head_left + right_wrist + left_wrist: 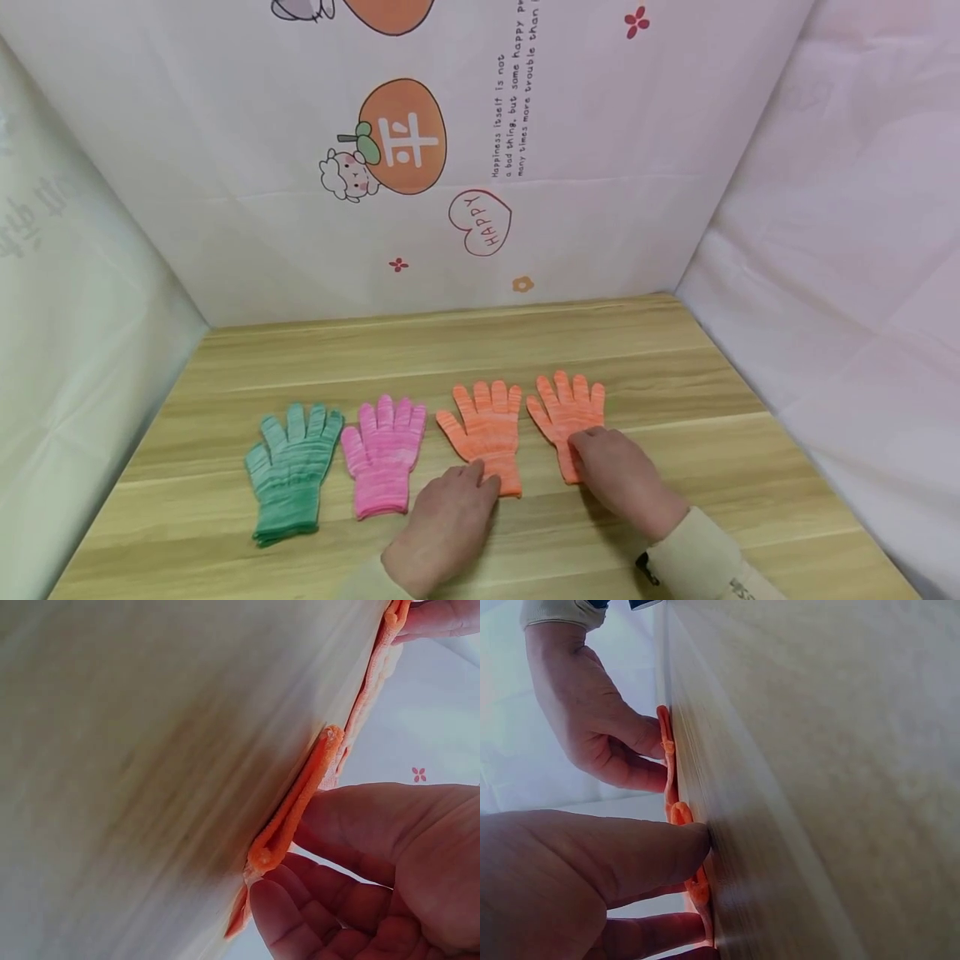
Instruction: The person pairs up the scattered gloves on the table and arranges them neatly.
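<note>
Two orange knit gloves lie flat side by side, fingers pointing away. My left hand (452, 521) is at the cuff of the left orange glove (491, 433). In the left wrist view its extended thumb (660, 844) touches the cuff's edge, with the fingers on the cuff's other side. My right hand (622, 479) rests on the lower part of the right orange glove (573, 408) and hides some of its cuff. The right wrist view shows thumb and bent fingertips apart, touching that cuff (296, 802). A pink glove (384, 454) and a green glove (292, 475) lie to the left.
All the gloves lie on a wood-grain table (420, 354). A white printed cloth (600, 167) hangs behind it, and plain white cloth (847, 233) encloses the sides. Beige sleeves (697, 554) cover both forearms.
</note>
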### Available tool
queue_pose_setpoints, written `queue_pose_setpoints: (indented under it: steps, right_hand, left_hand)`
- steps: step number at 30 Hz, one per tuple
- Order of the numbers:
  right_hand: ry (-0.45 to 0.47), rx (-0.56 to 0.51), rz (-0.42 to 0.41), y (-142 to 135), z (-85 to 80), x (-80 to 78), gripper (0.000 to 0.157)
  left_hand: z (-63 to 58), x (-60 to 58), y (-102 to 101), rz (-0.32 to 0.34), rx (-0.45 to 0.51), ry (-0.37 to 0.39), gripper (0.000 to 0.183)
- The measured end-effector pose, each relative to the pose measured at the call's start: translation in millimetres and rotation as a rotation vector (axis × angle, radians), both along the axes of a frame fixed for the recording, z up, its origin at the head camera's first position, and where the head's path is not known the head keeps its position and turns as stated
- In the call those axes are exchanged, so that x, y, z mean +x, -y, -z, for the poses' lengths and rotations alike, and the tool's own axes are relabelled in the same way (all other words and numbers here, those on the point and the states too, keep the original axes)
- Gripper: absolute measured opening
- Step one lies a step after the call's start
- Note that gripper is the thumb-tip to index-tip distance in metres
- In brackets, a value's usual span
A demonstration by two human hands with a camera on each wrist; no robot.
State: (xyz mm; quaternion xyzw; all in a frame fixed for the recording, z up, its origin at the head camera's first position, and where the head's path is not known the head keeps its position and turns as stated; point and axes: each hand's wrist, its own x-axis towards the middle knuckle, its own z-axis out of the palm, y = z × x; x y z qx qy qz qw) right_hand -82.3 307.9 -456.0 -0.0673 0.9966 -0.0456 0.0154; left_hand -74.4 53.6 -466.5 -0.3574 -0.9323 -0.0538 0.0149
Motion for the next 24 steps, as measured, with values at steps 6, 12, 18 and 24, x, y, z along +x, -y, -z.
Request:
queue_pose_setpoints:
  steps: [6,12,18,24]
  right_hand:
    - [0.012,-0.006,0.013,1.4,-1.8,-0.2,0.013]
    - [-0.007,0.004,0.011,2.8,-2.8,0.2,0.013]
    - [-0.007,0.005,0.018,3.2,-1.2,0.0,0.014]
    - [-0.015,-0.012,0.021,1.2,2.3,-0.2,0.016]
  left_hand:
    - [2.6,-1.0,0.3,0.004,-0.004,0.009,0.014]
    - [2.3,-0.8,2.9,0.002,0.007,-0.008,0.014]
    - [2.6,-0.1,5.4,-0.005,0.034,0.012,0.019]
    - [3.6,-1.0,6.7,0.005,0.037,0.05,0.024]
